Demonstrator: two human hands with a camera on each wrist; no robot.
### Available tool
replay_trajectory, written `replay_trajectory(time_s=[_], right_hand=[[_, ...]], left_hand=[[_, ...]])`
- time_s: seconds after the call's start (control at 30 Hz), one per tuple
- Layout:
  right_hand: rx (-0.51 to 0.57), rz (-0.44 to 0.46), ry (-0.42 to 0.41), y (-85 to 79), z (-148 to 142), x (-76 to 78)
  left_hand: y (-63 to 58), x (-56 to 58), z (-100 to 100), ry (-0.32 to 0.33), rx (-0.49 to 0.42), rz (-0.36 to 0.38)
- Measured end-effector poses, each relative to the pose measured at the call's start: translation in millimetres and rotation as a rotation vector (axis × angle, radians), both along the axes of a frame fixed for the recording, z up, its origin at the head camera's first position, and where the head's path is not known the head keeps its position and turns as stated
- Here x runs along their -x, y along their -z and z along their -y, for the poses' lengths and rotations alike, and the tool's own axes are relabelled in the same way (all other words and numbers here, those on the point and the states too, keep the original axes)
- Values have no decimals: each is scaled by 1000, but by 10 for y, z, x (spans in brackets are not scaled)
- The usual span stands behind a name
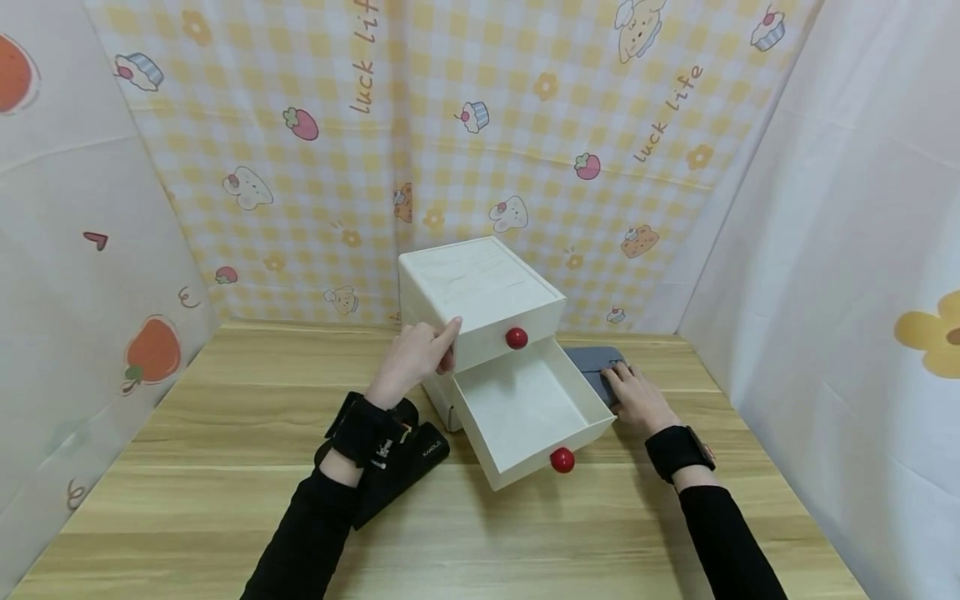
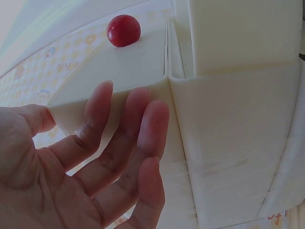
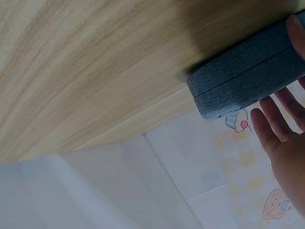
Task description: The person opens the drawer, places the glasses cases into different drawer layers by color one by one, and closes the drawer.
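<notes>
A white two-drawer cabinet (image 1: 480, 279) stands on the table with its upper drawer shut. The lower drawer (image 1: 525, 408) is pulled out and shows a bare bottom. My left hand (image 1: 412, 357) holds the cabinet's upper left front corner, thumb on top and fingers curled at the side wall (image 2: 114, 114). Right of the cabinet lies a grey fabric case (image 1: 596, 367), partly hidden behind the drawer. My right hand (image 1: 636, 398) grips its near side; in the right wrist view the thumb and fingers stand on opposite sides of the case (image 3: 248, 71).
A black folded item (image 1: 405, 471) with pale lettering lies left of the cabinet, partly under my left wrist. Red round knobs (image 1: 562, 460) stick out from the drawer fronts. A yellow checked curtain (image 1: 480, 150) hangs behind the wooden table (image 1: 225, 467), with white cloth at both sides.
</notes>
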State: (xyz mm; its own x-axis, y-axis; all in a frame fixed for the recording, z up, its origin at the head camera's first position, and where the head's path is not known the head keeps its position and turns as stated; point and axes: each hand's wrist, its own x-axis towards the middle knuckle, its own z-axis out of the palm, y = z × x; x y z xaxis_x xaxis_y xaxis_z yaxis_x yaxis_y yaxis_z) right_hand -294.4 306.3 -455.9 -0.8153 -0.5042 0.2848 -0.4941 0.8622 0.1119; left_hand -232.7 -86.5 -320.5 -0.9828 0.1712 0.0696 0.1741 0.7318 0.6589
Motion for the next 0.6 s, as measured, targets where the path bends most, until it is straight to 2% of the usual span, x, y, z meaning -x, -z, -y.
replay_trajectory(time_s=[0.23, 0.47, 0.6], right_hand=[[-18, 29, 1, 8, -28, 18], [33, 10, -9, 59, -36, 22], [49, 33, 14, 57, -36, 17]], left_hand=[[0, 14, -5, -12, 5, 4], [-8, 11, -5, -9, 11, -1], [-3, 2, 0, -10, 1, 2]])
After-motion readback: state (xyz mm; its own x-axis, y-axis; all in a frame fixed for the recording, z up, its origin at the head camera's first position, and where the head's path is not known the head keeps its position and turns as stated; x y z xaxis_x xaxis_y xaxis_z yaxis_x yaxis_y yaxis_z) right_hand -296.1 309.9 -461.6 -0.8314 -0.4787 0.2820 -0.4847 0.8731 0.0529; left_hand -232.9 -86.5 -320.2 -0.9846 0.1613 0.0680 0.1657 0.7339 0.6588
